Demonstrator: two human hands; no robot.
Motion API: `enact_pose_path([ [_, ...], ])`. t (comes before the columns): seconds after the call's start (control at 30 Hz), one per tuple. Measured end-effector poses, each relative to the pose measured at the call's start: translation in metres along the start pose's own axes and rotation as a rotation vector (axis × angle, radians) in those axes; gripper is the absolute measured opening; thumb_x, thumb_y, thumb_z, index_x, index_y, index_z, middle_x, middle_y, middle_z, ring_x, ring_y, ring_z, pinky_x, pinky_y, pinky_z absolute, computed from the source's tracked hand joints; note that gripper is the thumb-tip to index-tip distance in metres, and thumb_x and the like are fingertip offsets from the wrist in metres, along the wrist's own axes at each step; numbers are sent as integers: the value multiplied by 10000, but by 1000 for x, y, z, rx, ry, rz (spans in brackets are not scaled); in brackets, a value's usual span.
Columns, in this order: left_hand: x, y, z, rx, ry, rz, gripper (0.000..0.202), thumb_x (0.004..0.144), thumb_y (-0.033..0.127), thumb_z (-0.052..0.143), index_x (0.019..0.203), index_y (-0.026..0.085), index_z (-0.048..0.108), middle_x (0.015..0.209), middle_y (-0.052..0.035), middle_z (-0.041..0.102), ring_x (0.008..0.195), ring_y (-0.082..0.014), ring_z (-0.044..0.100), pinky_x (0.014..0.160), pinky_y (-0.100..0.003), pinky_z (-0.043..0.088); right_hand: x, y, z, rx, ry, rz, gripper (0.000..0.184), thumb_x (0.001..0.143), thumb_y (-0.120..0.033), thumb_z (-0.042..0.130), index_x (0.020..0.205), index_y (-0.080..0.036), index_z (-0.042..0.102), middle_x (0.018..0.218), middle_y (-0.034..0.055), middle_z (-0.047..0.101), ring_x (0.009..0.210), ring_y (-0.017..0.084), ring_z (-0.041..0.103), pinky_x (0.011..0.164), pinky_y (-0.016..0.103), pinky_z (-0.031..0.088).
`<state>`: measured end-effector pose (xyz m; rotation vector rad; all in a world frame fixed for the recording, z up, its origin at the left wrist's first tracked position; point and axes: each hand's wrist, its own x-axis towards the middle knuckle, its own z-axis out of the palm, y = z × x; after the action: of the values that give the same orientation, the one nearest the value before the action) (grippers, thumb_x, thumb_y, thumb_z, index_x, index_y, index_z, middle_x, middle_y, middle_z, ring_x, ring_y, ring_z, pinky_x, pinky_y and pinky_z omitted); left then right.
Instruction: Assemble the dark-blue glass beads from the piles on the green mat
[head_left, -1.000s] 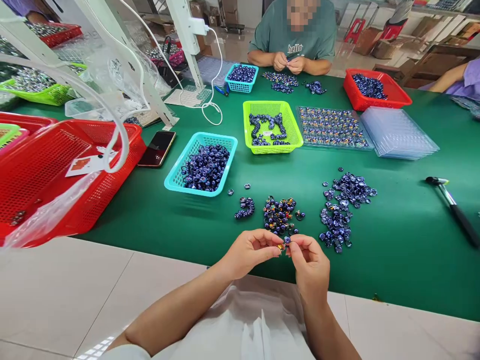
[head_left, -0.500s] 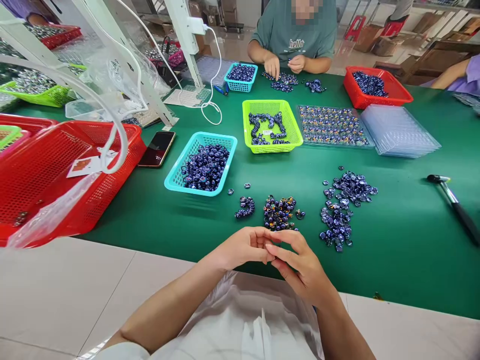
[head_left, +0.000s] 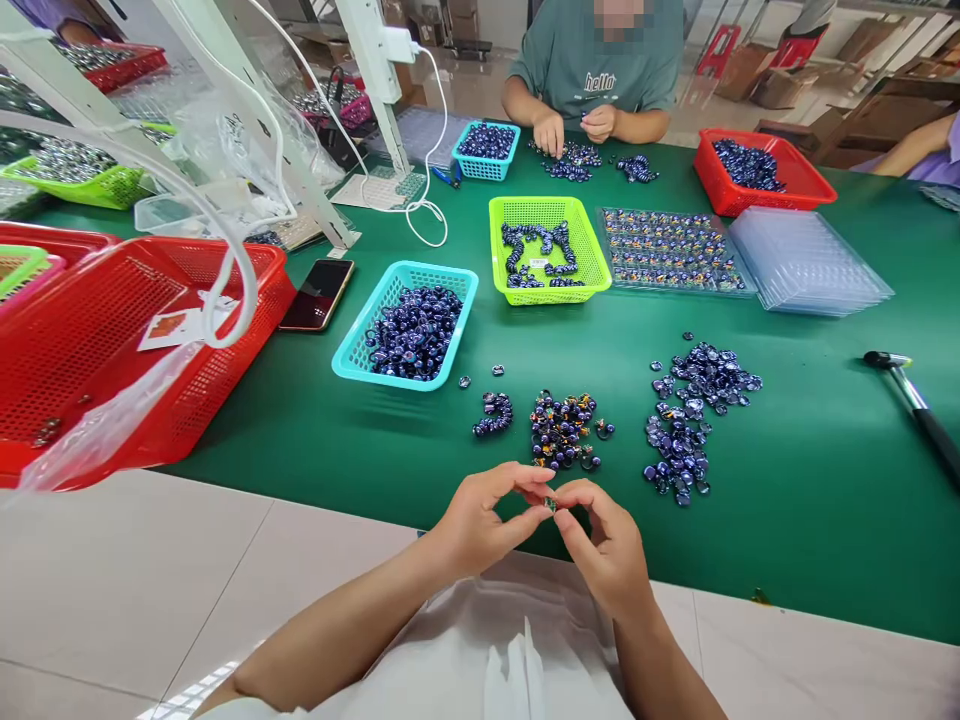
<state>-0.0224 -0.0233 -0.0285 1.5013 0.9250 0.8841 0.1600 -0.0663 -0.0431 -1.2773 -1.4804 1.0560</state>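
At the table edge [head_left: 750, 570], both loosely curled hands [head_left: 480, 525] [head_left: 613, 560] pinch one small piece [head_left: 550, 504].

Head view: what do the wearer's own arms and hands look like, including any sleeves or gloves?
The left hand and right hand are ungloved, with no watch or bracelet showing at the wrists. Both forearms are bare, without visible cables or markings. A pale sleeve edge shows on the left arm; the right sleeve isn't visible. The top is whitish.
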Motion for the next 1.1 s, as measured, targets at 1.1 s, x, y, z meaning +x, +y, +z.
enact_pose_path([
  [1.1,14,-22,-60,782,301,68,295,885,195,558,1165,187,650,928,-65,672,803,-198,646,772,-343,557,7,3,-7,85,-51,105,112,915,-212,549,808,-229,575,937,38,626,899,190,591,779,310,464],
])
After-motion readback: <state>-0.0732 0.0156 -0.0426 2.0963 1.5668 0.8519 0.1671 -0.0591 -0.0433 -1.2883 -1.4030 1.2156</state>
